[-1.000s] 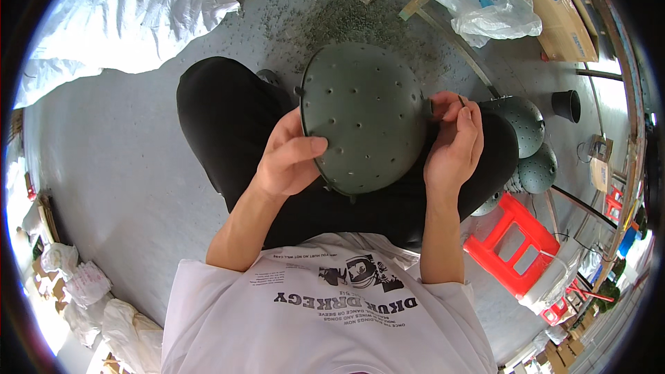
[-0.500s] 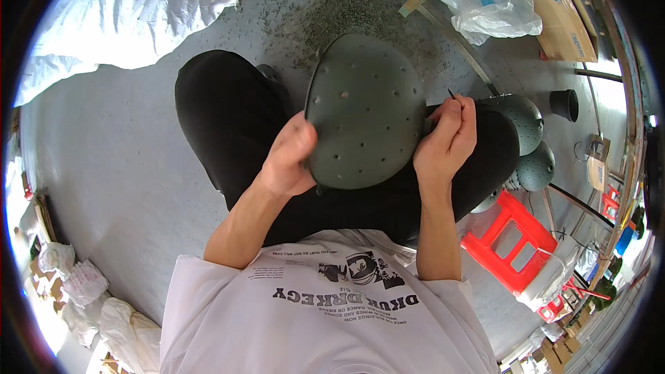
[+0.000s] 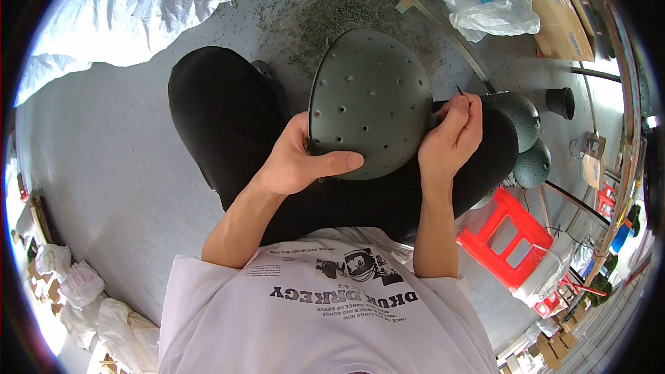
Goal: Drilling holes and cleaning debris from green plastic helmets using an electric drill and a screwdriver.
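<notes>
A dark green, rounded plastic shell [image 3: 374,107] dotted with small holes is held up above my lap. My left hand [image 3: 294,159] grips its lower left edge, the thumb lying across the holed surface and the fingers hidden behind the rim. At the shell's right edge, my right hand [image 3: 454,131] is closed round a thin dark pointed tool [image 3: 458,89]. Only the tool's tip shows above the fingers, so its kind is unclear. Whether the right hand touches the shell I cannot tell.
Similar holed green shells [image 3: 532,165] are stacked beside my right knee, close to a red plastic stool [image 3: 509,239]. Dark green scraps [image 3: 332,24] litter the floor ahead. A black pot [image 3: 560,102], a cardboard box [image 3: 554,17] and white sheeting [image 3: 125,14] lie farther out.
My left thumb has come over onto the shell's face, where the hand was blurred at its edge before. The shell has turned and shifted slightly right, and my right hand moved slightly with it.
</notes>
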Tool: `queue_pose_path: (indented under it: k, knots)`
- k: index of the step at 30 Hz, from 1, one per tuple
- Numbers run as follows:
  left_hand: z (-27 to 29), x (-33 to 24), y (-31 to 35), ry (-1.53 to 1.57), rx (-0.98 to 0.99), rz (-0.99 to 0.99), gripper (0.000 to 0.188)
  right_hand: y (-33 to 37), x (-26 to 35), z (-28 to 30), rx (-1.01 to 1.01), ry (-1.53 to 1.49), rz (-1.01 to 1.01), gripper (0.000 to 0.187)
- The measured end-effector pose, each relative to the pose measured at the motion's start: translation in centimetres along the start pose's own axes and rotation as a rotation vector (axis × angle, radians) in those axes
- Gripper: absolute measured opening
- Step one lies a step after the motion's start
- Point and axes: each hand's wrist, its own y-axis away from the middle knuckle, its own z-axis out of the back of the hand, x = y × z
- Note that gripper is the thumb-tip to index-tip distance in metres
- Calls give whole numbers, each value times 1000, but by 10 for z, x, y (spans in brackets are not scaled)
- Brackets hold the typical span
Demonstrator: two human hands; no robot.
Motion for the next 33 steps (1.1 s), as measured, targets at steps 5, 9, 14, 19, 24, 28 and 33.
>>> queue_pose_path:
  k: [5, 9, 14, 19, 24, 28, 33]
  knots:
    - [7, 4, 2, 286, 150, -52, 43, -3, 3, 0, 14, 20, -57, 24]
    - [10, 3, 3, 478, 175, -10, 54, -4, 4, 0, 28, 40, -102, 24]
    - [15, 12, 3, 644, 251, -38, 62, -3, 3, 0, 39, 37, -104, 24]
    - [13, 9, 4, 715, 168, -7, 65, -2, 5, 1, 51, 41, -119, 24]
    - [6, 2, 2, 291, 133, -69, 47, 2, 0, 1, 77, 100, -58, 21]
    - [-3, -4, -1, 166, 9, 18, 34, 1, -7, -2, 132, 130, -34, 19]
    - [-7, 0, -4, 24, -62, -3, 31, -2, -13, 0, 127, -34, 275, 19]
